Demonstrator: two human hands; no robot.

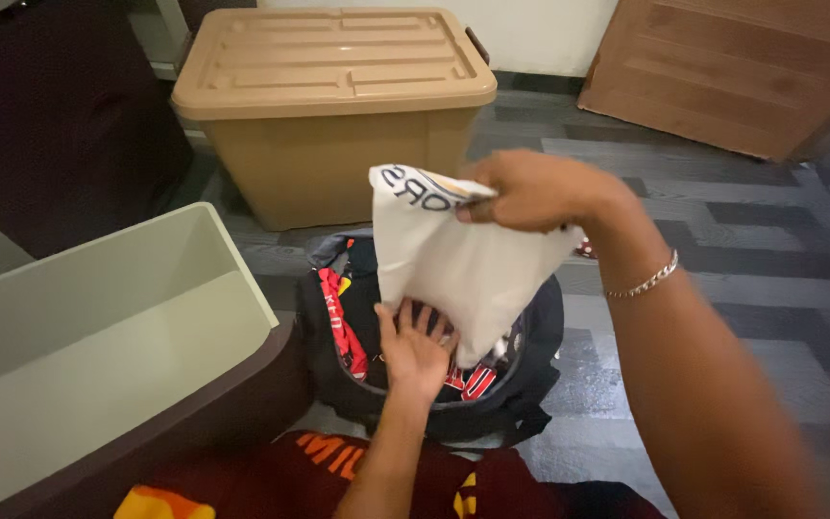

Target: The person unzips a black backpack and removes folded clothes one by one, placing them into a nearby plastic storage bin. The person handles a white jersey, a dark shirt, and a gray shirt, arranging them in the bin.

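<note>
White cloth (458, 274), a soft garment or fabric bag by the look of it, hangs from my right hand (530, 192), whose fingers are pinched tight on its top edge. It droops straight down from that pinch into the open mouth of the dark bag (530, 375) on the floor. I judge it light and limp: it folds on itself under the grip and has no stiffness to hold a shape, so a pinch at one hem lets the rest swing. Nothing about it looks fragile or slippery (matte weave, as far as the blur lets me tell). A second hold on the lower edge would keep it from bunching.

My left hand (415, 351) is below the pinch, fingers spread and pressed flat onto the clothes inside the bag, just touching the bottom of the cloth; it holds nothing.

There is dark lettering at the top corner of the cloth, right beside my right fingertips, with a small orange mark next to it. Under my left hand lie red and black garments (343, 317) with pale lettering on a red strip. Beyond my right hand stands a tan plastic storage box (329, 115) with its ribbed lid shut. Left of my left hand sits an open pale bin (98, 317) with a dark rim. Nearest me is my maroon shirt (338, 471) with orange print.
</note>
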